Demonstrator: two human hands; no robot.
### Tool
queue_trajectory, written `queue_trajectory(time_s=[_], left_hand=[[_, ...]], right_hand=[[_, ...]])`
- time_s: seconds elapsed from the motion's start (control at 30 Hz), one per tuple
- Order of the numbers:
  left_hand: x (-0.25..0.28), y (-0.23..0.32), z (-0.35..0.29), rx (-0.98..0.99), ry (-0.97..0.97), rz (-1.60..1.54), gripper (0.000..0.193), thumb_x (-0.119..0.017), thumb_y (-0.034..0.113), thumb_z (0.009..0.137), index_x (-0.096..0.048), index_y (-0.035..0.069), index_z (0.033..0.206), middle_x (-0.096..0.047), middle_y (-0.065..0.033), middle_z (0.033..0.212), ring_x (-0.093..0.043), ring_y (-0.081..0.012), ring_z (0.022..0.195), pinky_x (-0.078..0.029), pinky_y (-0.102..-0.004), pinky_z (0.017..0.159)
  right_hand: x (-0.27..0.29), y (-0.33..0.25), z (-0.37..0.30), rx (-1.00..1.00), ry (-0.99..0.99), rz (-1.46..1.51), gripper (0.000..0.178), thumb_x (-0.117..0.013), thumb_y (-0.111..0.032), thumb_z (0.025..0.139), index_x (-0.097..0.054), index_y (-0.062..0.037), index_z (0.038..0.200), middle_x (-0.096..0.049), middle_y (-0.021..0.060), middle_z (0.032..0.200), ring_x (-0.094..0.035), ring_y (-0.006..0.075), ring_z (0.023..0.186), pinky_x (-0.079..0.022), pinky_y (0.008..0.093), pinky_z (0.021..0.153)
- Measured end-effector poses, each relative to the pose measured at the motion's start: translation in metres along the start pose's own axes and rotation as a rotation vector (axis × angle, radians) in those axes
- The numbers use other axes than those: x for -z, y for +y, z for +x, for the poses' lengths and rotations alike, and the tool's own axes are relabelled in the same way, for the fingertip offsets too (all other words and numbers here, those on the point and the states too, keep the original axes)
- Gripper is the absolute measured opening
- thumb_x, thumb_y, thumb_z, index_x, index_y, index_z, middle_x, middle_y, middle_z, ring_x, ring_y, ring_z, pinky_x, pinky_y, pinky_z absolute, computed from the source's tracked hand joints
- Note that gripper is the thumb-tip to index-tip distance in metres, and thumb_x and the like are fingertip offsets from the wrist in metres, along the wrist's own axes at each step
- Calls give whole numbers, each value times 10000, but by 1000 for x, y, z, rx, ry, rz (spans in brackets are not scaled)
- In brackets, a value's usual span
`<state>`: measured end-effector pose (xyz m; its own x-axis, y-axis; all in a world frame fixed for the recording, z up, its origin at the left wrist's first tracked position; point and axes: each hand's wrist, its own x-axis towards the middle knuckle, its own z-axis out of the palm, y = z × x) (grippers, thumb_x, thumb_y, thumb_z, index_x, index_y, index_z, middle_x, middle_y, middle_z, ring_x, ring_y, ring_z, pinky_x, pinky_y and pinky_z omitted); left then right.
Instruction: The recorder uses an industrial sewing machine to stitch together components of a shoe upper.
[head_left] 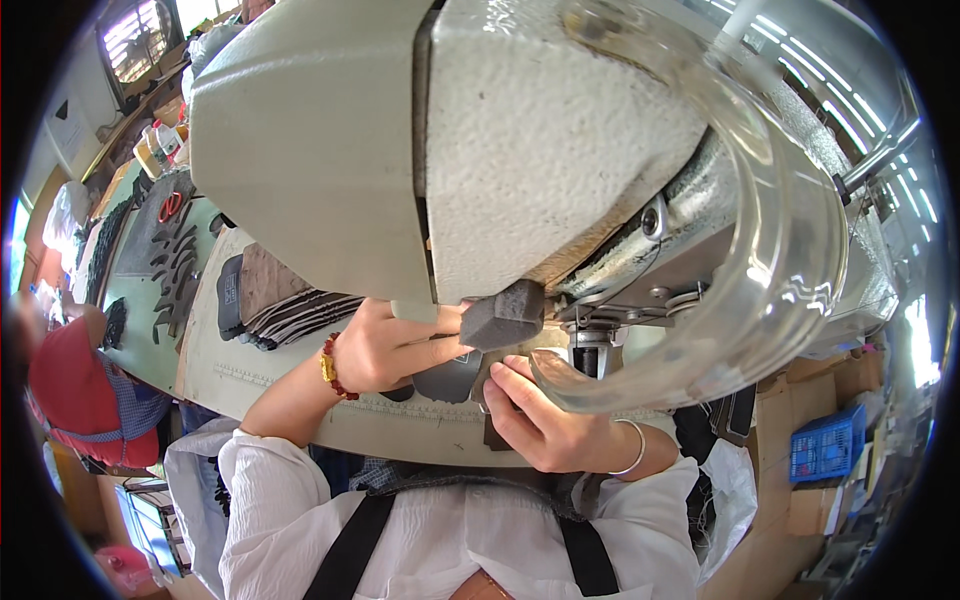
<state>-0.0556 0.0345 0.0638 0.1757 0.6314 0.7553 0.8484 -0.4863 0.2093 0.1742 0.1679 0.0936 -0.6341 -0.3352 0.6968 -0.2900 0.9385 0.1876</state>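
Observation:
A large pale sewing machine (pixel 560 130) fills the upper middle, with a dark grey foam block (pixel 505 314) fixed at its lower edge. My left hand (pixel 385 345) reaches in from the left, its fingers stretched over a dark grey flat piece (pixel 448 380) with a rounded lower edge. The foam block hides its fingertips. On the other side, my right hand (pixel 545 420) has bent fingers and thumb closed at the piece's right edge, left of the needle area (pixel 585 350). A clear curved plastic guard (pixel 790 270) partly covers that hand's fingertips.
Left of my hands, a stack of dark striped pieces (pixel 300 310) lies on the pale machine table (pixel 225 375). A green table (pixel 130 345) farther left bears dark curved strips and red-handled scissors (pixel 171 207). A person in red (pixel 80 385) sits there. At right stands a blue crate (pixel 828 443).

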Motion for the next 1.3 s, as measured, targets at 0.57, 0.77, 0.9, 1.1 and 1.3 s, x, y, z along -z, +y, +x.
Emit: queue_trajectory(time_s=[0.57,0.77,0.9,1.1,1.3], left_hand=[[2,18,0,56,-48,202,255,-764,4,690,-769,22,945,-760,-148,1048,-738,-313,893,-593,-419,721],[-9,3,-10,193,8,90,394,-764,-43,655,-773,11,1046,-753,-128,1012,-730,-329,886,-594,-426,776],[-10,1,-16,164,14,180,422,-736,-65,626,-786,28,1035,-758,-119,993,-741,-309,911,-591,-408,808],[-21,1,-16,495,297,-234,463,-714,-59,618,-811,77,1049,-785,-84,1028,-749,-288,886,-587,-372,801],[-2,5,-3,86,112,52,540,-781,-29,591,-804,98,1115,-790,-69,1112,-744,-247,835,-572,-343,724]], right_hand=[[4,13,-3,149,-136,-207,239,-688,-64,809,-758,-22,1034,-737,129,1126,-732,219,1016,-629,330,847],[-14,24,-9,342,-101,-648,352,-717,-63,774,-741,-28,1123,-717,63,1095,-713,172,1017,-606,309,855],[-22,20,-9,94,-26,-341,334,-823,-74,768,-769,-95,1097,-742,28,1006,-738,211,843,-590,316,737],[-15,28,-12,572,-332,-709,402,-570,-86,814,-705,51,1167,-671,81,1158,-728,187,1049,-667,315,834],[-7,29,-8,442,-281,-579,402,-569,-84,830,-700,65,1180,-667,96,1173,-710,196,1116,-653,301,890]])
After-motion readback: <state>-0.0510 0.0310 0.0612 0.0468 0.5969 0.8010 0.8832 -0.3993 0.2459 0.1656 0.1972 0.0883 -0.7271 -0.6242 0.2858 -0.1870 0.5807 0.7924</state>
